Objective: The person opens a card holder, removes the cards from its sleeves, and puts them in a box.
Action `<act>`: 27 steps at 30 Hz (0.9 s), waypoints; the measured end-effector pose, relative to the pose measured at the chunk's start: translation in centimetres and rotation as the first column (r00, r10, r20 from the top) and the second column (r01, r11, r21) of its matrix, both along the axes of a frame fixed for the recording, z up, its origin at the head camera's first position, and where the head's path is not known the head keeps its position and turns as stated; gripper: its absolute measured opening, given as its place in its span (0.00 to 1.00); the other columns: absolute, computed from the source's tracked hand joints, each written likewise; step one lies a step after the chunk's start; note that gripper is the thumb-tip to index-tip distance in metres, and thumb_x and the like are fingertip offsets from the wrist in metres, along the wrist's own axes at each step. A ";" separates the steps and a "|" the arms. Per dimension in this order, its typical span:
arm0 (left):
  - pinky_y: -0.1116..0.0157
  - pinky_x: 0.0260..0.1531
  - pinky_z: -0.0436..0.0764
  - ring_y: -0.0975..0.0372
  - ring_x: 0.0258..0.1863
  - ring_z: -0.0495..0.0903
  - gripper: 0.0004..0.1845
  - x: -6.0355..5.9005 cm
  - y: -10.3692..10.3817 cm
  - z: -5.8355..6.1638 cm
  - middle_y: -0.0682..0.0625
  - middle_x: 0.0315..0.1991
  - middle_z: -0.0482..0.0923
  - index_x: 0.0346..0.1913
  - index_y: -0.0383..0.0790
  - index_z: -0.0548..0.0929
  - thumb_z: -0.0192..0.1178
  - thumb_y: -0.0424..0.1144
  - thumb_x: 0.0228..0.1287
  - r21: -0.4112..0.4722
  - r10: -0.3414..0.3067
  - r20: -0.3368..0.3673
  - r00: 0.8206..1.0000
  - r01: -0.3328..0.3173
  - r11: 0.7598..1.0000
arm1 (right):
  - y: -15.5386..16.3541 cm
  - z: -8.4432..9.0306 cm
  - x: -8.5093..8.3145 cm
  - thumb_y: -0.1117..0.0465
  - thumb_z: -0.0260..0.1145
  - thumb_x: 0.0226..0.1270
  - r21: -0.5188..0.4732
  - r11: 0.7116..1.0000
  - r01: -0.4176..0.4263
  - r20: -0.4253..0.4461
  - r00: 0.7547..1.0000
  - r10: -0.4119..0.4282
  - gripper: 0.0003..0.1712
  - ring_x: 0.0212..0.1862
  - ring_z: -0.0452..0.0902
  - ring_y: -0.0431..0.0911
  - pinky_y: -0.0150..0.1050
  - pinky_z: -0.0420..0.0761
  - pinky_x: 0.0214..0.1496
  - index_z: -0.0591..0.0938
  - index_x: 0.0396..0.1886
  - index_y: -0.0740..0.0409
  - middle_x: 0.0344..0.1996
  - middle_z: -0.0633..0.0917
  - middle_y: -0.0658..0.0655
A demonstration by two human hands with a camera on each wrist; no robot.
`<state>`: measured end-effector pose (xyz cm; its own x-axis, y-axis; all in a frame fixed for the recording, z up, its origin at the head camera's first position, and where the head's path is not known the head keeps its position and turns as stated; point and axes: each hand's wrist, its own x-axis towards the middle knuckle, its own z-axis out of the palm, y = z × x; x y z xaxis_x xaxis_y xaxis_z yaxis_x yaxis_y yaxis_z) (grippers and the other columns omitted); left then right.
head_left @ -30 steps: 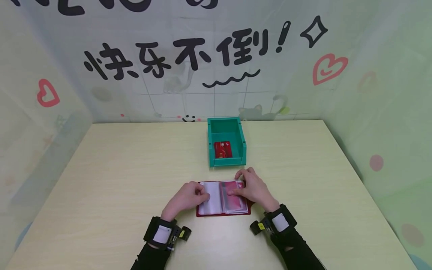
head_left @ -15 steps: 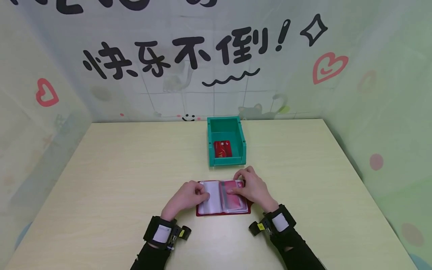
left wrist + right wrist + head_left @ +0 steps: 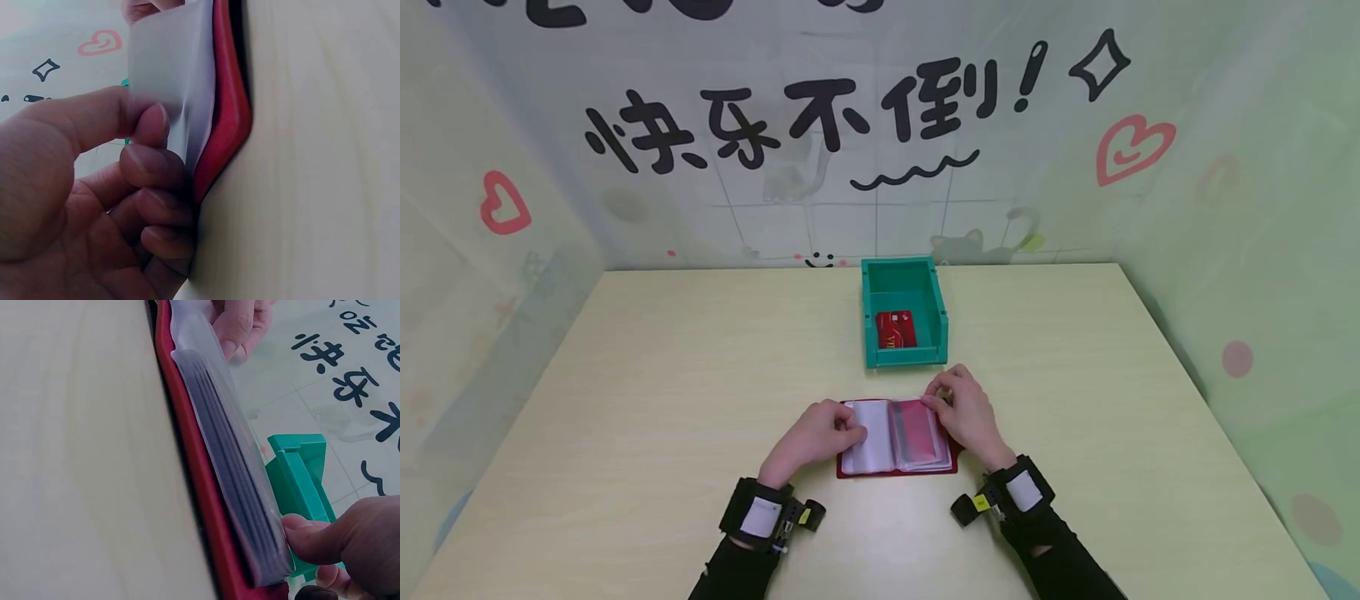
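A red card holder [image 3: 897,468] lies open on the table, its clear sleeves showing. My left hand [image 3: 850,433] holds the left sleeves down at their outer edge. In the left wrist view the thumb and curled fingers [image 3: 147,164] pinch a translucent sleeve [image 3: 178,69] above the red cover [image 3: 228,94]. My right hand [image 3: 940,400] is at the far right corner of the right sleeves. In the right wrist view its thumb [image 3: 309,537] presses the corner of the sleeve stack [image 3: 231,481]. Behind the holder a green bin [image 3: 942,321] holds a red card [image 3: 896,330].
The pale wooden table [image 3: 662,400] stands in a booth with printed wall sheets on three sides. The green bin [image 3: 300,475] is a short way beyond the card holder. Both wrists carry black strapped cameras.
My right hand has slid from lying over the middle of the right sleeves to their far right corner, which uncovers more of the page. The left hand and the bin have stayed put.
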<state>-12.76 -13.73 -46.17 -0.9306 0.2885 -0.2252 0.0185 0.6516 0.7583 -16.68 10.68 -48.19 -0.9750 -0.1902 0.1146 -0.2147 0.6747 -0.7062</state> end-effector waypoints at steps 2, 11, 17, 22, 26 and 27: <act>0.69 0.25 0.67 0.63 0.23 0.70 0.13 0.0 0.0 0.0 0.53 0.20 0.70 0.22 0.40 0.78 0.63 0.37 0.66 0.000 0.002 -0.001 1.000 -0.002 1.000 | -0.1 0.0 0.0 0.62 0.73 0.63 0.005 1.000 0.001 -0.014 1.000 -0.001 0.06 0.31 0.69 0.44 0.33 0.68 0.29 0.84 0.31 0.58 0.35 0.75 0.56; 0.70 0.23 0.64 0.64 0.21 0.69 0.13 0.0 0.2 0.2 0.55 0.18 0.69 0.21 0.40 0.78 0.61 0.36 0.65 0.005 -0.001 -0.004 1.000 0.001 1.000 | -0.5 0.7 0.3 0.62 0.68 0.69 0.053 0.999 0.004 0.011 1.000 -0.004 0.05 0.33 0.72 0.45 0.34 0.72 0.31 0.83 0.35 0.59 0.36 0.76 0.56; 0.70 0.23 0.63 0.64 0.20 0.67 0.14 0.0 0.2 0.2 0.55 0.16 0.68 0.20 0.40 0.78 0.61 0.36 0.64 0.020 -0.002 -0.007 1.000 0.002 1.000 | -0.5 1.6 0.7 0.61 0.66 0.71 -0.034 0.999 0.028 0.077 0.997 -0.026 0.06 0.28 0.73 0.44 0.35 0.72 0.29 0.82 0.41 0.59 0.26 0.83 0.55; 0.70 0.23 0.65 0.64 0.21 0.69 0.10 0.0 0.1 0.1 0.54 0.18 0.70 0.27 0.38 0.79 0.65 0.38 0.64 0.037 0.020 0.005 1.000 -0.020 0.999 | -0.6 2.7 1.8 0.61 0.65 0.71 -0.146 0.989 0.004 0.111 0.994 0.012 0.13 0.24 0.72 0.42 0.33 0.71 0.26 0.83 0.51 0.62 0.24 0.87 0.56; 0.68 0.25 0.66 0.62 0.23 0.69 0.17 0.0 0.0 0.0 0.51 0.21 0.71 0.44 0.37 0.73 0.71 0.39 0.61 0.058 0.088 0.045 0.995 -0.091 0.994 | -0.8 3.6 2.8 0.61 0.64 0.72 -0.205 0.978 -0.043 0.166 0.983 0.078 0.20 0.26 0.75 0.41 0.32 0.74 0.27 0.80 0.60 0.63 0.33 0.90 0.58; 0.68 0.25 0.65 0.62 0.23 0.68 0.20 0.0 -0.1 0.0 0.51 0.22 0.71 0.46 0.37 0.71 0.71 0.39 0.60 0.061 0.101 0.054 0.993 -0.104 0.993 | -0.8 3.6 2.9 0.60 0.63 0.73 -0.221 0.973 -0.063 0.169 0.980 0.101 0.20 0.28 0.77 0.42 0.31 0.76 0.29 0.80 0.61 0.63 0.35 0.90 0.59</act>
<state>-12.80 -13.80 -46.20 -0.9439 0.2071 -0.2572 -0.0857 0.5985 0.7965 -13.74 9.85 -44.57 -0.9654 -0.2604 -0.0127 -0.1207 0.4894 -0.8637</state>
